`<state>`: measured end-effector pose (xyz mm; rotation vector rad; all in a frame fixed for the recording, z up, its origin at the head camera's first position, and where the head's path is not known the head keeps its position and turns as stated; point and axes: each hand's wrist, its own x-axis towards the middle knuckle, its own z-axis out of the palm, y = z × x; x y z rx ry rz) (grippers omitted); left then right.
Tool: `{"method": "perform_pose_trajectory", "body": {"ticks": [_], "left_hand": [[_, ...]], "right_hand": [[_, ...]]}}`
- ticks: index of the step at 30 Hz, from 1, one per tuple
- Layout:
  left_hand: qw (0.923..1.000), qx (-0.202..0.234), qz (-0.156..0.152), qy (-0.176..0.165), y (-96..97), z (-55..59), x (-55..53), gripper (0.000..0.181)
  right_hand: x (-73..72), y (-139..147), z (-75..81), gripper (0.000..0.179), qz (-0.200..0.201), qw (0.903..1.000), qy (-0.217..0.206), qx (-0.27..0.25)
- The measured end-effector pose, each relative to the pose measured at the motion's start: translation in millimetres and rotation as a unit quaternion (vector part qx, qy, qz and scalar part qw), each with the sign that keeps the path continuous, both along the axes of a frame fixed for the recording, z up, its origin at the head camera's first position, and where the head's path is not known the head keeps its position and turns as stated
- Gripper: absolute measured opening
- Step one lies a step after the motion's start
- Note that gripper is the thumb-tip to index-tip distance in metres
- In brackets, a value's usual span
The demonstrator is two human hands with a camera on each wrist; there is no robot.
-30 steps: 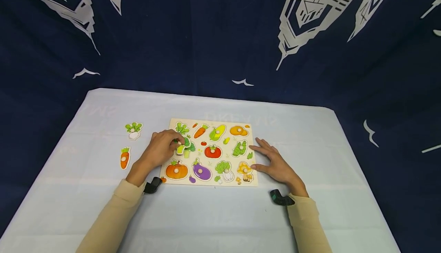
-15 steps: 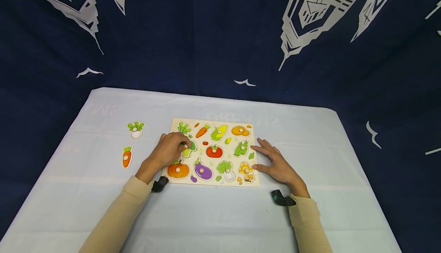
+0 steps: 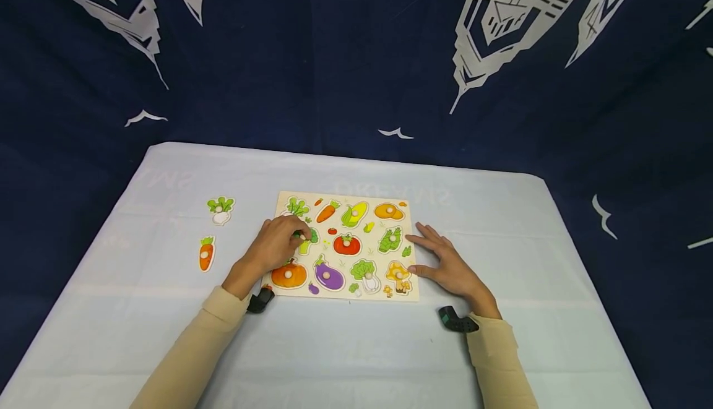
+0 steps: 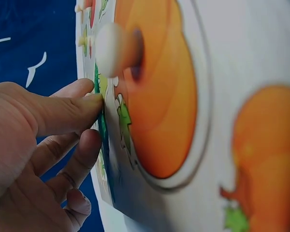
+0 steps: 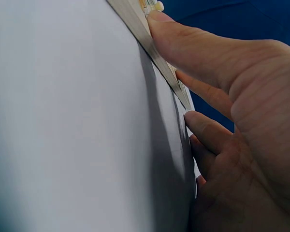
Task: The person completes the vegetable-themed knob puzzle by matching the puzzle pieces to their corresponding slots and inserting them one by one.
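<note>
A wooden vegetable puzzle board (image 3: 334, 296) lies on the table in the head view. At its left side my left hand (image 3: 274, 245) pinches the knob of the broccoli piece (image 3: 306, 245), over the printed broccoli spot. My fingers partly cover this piece, and whether it sits flush I cannot tell. Just below the hand is the pumpkin piece (image 3: 288, 275), its knob large in the left wrist view. My right hand (image 3: 450, 268) rests against the board's right edge with fingers spread, thumb and fingertips touching the rim.
Left of the board lie two loose pieces, a turnip (image 3: 221, 210) and a carrot (image 3: 206, 254). Several knobbed pieces sit on the board, including a tomato (image 3: 346, 245) and an eggplant (image 3: 330, 278). Behind the white table (image 3: 356, 353) hangs a dark blue patterned cloth (image 3: 267, 87).
My left hand has moved slightly right with the broccoli piece, bringing it from beside the printed broccoli onto it. The right hand stays at the board's edge.
</note>
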<state>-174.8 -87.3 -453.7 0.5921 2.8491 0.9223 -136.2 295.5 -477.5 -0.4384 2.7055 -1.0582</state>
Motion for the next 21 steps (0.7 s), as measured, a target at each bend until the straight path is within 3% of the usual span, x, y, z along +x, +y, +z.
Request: {"method": "perform_pose_trajectory", "body": {"ticks": [6, 12, 21], "left_hand": [[1.0000, 0.002, -0.001, -0.005, 0.8, -0.4, -1.0, 0.010], [0.9997, 0.016, -0.003, 0.018, -6.6, 0.9, 5.8, 0.020], [0.9992, 0.018, 0.028, 0.022, -30.6, 4.4, 17.6, 0.025]], "right_hand": [[-2.6, 1.2, 0.1, 0.071, -0.001, 1.0000, 0.000, 0.003], [-2.3, 0.0, -1.5, 0.071, -0.001, 1.0000, -0.001, -0.002], [-1.1, 0.5, -3.2, 0.071, -0.006, 1.0000, 0.000, 0.001]]}}
